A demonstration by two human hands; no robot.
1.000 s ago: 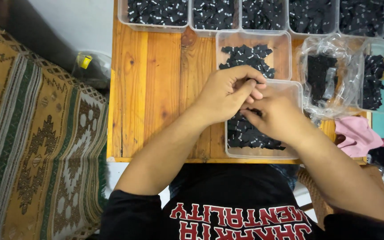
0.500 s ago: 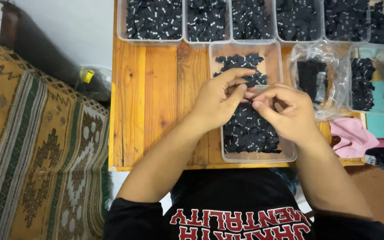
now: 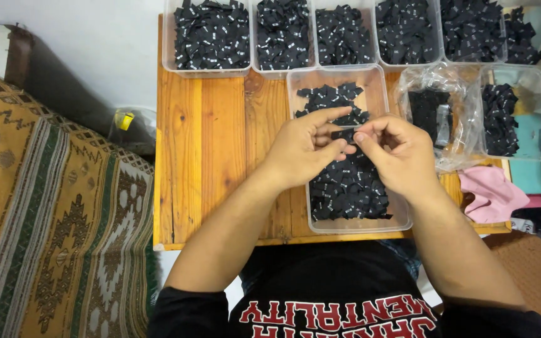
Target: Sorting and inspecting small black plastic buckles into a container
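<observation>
Both hands meet over a clear rectangular plastic tub (image 3: 380, 87) on the wooden slatted counter (image 3: 220, 156). The left hand (image 3: 305, 150) and the right hand (image 3: 399, 153) each have the grip pinched on 1 small black fabric label (image 3: 345, 134), held between thumbs and fingertips just above the tub. The left index finger sticks out straight above the label.

Under the hands the tub holds a heap of loose black fabric labels (image 3: 349, 188), partly hidden by both wrists. Along the far edge of the counter stands a row of clear tubs packed with black labels (image 3: 283, 31). To the right lies a crumpled clear plastic bag with black pieces inside (image 3: 436, 112), then another clear tub of labels (image 3: 508, 112). A pink cloth (image 3: 489, 194) lies near the right wrist. A patterned woven rug (image 3: 45, 213) lies to the left.
</observation>
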